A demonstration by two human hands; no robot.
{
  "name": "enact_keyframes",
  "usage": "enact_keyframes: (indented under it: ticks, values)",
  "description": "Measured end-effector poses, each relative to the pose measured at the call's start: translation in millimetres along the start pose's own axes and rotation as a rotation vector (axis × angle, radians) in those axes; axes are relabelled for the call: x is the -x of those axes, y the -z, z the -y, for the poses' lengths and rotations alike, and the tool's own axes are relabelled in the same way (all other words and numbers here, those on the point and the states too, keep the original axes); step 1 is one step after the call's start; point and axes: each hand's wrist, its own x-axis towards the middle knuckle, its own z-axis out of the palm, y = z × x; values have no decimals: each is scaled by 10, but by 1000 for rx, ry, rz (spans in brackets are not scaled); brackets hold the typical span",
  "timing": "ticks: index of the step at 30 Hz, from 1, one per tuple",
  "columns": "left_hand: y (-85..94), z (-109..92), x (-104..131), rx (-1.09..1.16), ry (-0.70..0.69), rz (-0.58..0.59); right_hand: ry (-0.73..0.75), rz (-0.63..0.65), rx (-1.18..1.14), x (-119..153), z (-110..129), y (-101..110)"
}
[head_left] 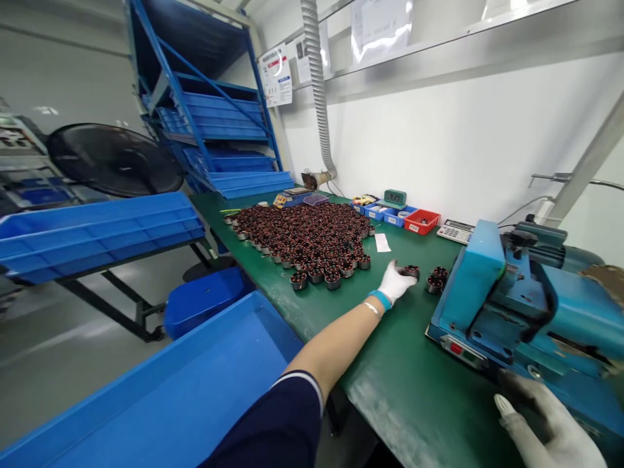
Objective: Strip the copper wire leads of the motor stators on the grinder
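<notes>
My left hand (396, 284), in a white glove with a blue wristband, reaches over the green table. Its fingers are closed on a motor stator (412, 271) with dark copper windings. A small group of similar stators (435, 282) sits just right of it, beside the blue machine (480, 279). At the lower right, my right hand (548, 416) wears a white glove with dark-stained fingers. Its thumb and fingers are apart, near the machine's front edge, and nothing shows between them. A large mass of stators (307, 234) covers the table to the left.
Small blue bins (396, 216), a red bin (422, 221), a calculator (455, 231) and a digital clock (394, 198) stand along the wall. A paper slip (382, 243) lies on the green table (390, 364). A large blue tray (160, 396) adjoins its left edge.
</notes>
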Motion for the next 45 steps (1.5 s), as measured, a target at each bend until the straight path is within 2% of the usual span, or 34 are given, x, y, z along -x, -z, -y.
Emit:
enact_keyframes:
  ticks: [3,5,8,10,12,15,18,20,25,30,32,34,36,38,41,43,45]
  values:
    - [104,-255,519,89,-35,82,-44,23,31,66,114,35]
    - [70,-420,979,119,-79,205,-47,-24,5,159,252,39]
    - [-133,-614,1590,60,-260,534,53,6,-81,244,405,35]
    - [-341,-714,1830,29,-290,652,170,-55,-161,229,400,50]
    - [-580,-796,1938,78,-241,714,240,-189,-230,177,326,91]
    - [-908,-880,1974,203,-154,695,182,-361,-259,83,194,163]
    - [-1114,-913,1963,240,-94,608,111,-376,-229,3,123,193]
    - [-1187,-927,1937,215,-68,561,71,-380,-190,-43,116,194]
    - [-1278,-1016,1831,148,-106,451,-60,-380,-131,-181,203,249]
    - [-1268,-1039,1803,137,-119,421,-75,-377,-89,-205,302,347]
    - [-1209,-993,1808,166,-123,465,-51,-354,-67,-141,299,368]
    - [-1143,-936,1800,252,-117,533,2,-283,-36,-62,277,378]
    - [-1095,-894,1770,327,-72,538,67,-193,16,5,255,380]
    - [-1072,-884,1718,366,11,444,113,-128,63,48,249,381]
    - [-1038,-927,1612,495,99,313,156,-102,45,82,278,381]
    - [-998,-975,1559,599,83,247,170,-104,-4,94,303,375]
    - [-960,-1016,1557,580,44,200,163,-113,-52,96,315,365]
